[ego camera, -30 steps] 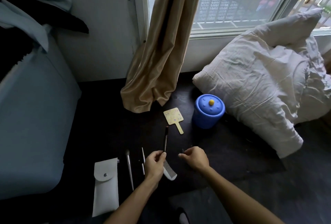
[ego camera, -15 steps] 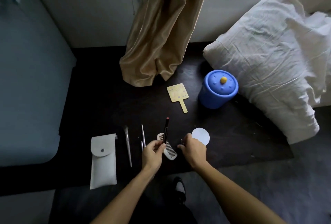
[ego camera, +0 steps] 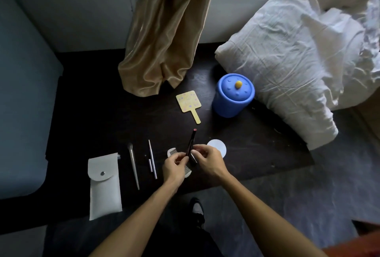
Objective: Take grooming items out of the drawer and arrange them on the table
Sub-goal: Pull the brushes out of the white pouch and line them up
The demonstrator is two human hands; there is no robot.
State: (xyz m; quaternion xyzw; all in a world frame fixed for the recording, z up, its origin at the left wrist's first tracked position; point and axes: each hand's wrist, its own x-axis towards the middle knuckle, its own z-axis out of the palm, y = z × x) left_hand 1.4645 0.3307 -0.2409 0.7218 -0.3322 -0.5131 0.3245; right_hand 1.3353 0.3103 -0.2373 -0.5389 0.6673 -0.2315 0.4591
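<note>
Black desk [ego camera: 102, 112] is carrying pouch [ego camera: 103, 186], brush [ego camera: 133, 166], comb [ego camera: 171, 151] and mirror [ego camera: 188, 101]; arranging looks well advanced.
You are holding the lipstick [ego camera: 191, 143] over the comb, left hand [ego camera: 175, 166] pinching its base, right hand [ego camera: 209, 161] gripping its apparent cap [ego camera: 193, 157].

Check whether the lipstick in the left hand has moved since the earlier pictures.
Yes. The lipstick, pinched by the left hand, has tilted right; its tip now lies closer to the handle of the hand mirror.
</note>
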